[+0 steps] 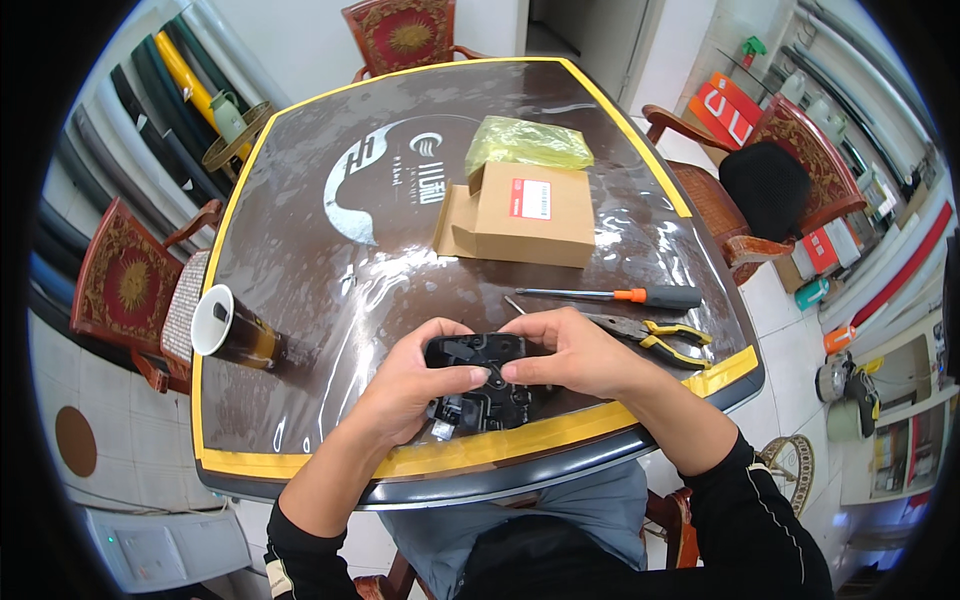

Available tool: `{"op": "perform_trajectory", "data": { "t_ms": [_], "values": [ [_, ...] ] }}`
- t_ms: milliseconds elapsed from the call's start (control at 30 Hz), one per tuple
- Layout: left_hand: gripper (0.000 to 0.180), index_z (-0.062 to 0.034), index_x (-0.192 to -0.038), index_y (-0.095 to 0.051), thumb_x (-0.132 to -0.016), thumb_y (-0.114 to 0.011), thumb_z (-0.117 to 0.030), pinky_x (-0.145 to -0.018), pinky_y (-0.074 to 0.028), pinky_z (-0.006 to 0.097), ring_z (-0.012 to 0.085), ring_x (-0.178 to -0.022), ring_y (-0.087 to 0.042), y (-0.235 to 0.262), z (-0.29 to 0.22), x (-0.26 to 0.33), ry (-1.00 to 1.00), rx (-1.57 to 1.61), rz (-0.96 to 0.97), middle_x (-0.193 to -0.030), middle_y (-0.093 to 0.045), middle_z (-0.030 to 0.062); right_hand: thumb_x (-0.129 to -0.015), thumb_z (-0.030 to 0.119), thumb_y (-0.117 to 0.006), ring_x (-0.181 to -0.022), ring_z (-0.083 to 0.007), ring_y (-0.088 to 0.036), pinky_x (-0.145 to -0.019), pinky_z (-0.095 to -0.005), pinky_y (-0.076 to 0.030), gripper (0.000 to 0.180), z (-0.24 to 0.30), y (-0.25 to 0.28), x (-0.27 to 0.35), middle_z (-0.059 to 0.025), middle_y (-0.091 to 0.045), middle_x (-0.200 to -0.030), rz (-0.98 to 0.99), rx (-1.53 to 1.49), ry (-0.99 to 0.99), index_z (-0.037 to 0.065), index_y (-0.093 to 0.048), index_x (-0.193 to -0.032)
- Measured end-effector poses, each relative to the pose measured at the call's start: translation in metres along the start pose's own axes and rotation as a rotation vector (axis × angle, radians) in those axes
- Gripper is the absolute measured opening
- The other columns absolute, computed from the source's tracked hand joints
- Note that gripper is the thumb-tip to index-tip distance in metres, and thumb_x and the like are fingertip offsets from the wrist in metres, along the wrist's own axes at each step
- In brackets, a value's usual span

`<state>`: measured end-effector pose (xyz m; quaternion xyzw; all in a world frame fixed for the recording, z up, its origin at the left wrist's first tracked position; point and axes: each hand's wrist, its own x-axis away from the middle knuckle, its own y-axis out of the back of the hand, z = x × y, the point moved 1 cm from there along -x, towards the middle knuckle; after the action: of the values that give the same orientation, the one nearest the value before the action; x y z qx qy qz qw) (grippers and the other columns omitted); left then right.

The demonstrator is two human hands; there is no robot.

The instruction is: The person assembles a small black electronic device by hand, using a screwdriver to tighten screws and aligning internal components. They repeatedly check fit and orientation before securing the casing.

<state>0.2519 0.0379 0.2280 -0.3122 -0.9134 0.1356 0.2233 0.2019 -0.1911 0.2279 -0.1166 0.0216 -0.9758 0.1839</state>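
Close to the table's near edge, a black plastic mechanism housing (500, 403) lies between my two hands, with molded ribs and small parts showing on its upper face. My left hand (418, 378) grips its left side, thumb laid across the top. My right hand (572, 350) holds the right side, its thumb tip pressed near the middle beside the left thumb. The fingers underneath are partly hidden. Beyond the right hand lie a screwdriver (645, 296) with an orange and black handle and pliers (655, 335) with yellow and black grips. A thin pointed metal tip (514, 305) shows behind the right fingers.
An opened cardboard box (545, 235) stands mid-table, a crumpled yellow plastic bag (530, 142) behind it. Toward the left edge is a paper cup (240, 330). Yellow tape (430, 458) borders the film-covered tabletop (300, 400). Chairs surround it; rolls of material lean at the walls.
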Motion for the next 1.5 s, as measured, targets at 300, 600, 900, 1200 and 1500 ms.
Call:
{"op": "perform_trajectory", "data": {
  "t_ms": [300, 600, 900, 1200, 1500],
  "values": [
    [0.053, 0.0003, -0.137, -0.058, -0.089, -0.081, -0.009, -0.098, -0.056, 0.032, 0.0163, -0.111, -0.067, 0.004, 0.0, 0.001, -0.054, -0.038, 0.107, -0.121, -0.067, 0.0088, -0.095, 0.012, -0.08, -0.096, -0.009, -0.066, -0.084, -0.0269, -0.056, 0.04, 0.001, -0.004, 0.002, -0.0044, -0.072, -0.108, 0.024, -0.063, 0.046, -0.002, -0.066, -0.129],
    [0.07, 0.0064, -0.154, -0.042, -0.102, -0.068, -0.033, -0.109, -0.053, 0.04, 0.0234, -0.129, -0.063, 0.012, -0.007, 0.004, -0.225, 0.173, 0.24, -0.142, -0.061, 0.0163, -0.095, 0.013, -0.082, -0.105, -0.0093, -0.065, -0.094, -0.0274, -0.054, 0.045, 0.003, 0.002, 0.002, -0.0038, -0.071, -0.116, -0.111, -0.098, 0.319, -0.004, -0.062, -0.132],
    [0.042, -0.0067, -0.131, -0.07, -0.09, -0.072, 0.003, -0.076, -0.061, 0.029, 0.0248, -0.109, -0.071, 0.007, -0.004, 0.006, -0.992, -0.806, -0.258, -0.138, -0.06, 0.0203, -0.096, 0.011, -0.079, -0.106, -0.0087, -0.064, -0.095, -0.0275, -0.053, 0.041, -0.001, 0.001, 0.001, -0.0029, -0.07, -0.115, -0.149, -0.051, 0.299, -0.003, -0.063, -0.131],
    [0.033, -0.0088, -0.114, -0.078, -0.083, -0.081, 0.002, -0.067, -0.061, 0.032, 0.027, -0.089, -0.072, 0.004, -0.01, 0.01, -1.172, -1.323, -0.247, -0.133, -0.06, 0.0202, -0.097, 0.013, -0.079, -0.103, -0.0089, -0.064, -0.092, -0.0281, -0.054, 0.039, -0.002, -0.005, 0.001, -0.0033, -0.071, -0.112, -0.162, 0.025, 0.315, -0.002, -0.063, -0.129],
    [0.019, -0.0034, -0.098, -0.075, -0.081, -0.085, -0.001, -0.072, -0.061, 0.034, 0.0282, -0.089, -0.067, 0.001, -0.001, 0.005, -1.188, -1.119, -0.246, -0.12, -0.052, 0.0184, -0.096, 0.013, -0.08, -0.104, -0.0093, -0.064, -0.093, -0.0287, -0.054, 0.04, -0.005, -0.007, 0.001, -0.0034, -0.071, -0.112, -0.189, 0.078, 0.325, -0.003, -0.063, -0.129]
  ]
}}
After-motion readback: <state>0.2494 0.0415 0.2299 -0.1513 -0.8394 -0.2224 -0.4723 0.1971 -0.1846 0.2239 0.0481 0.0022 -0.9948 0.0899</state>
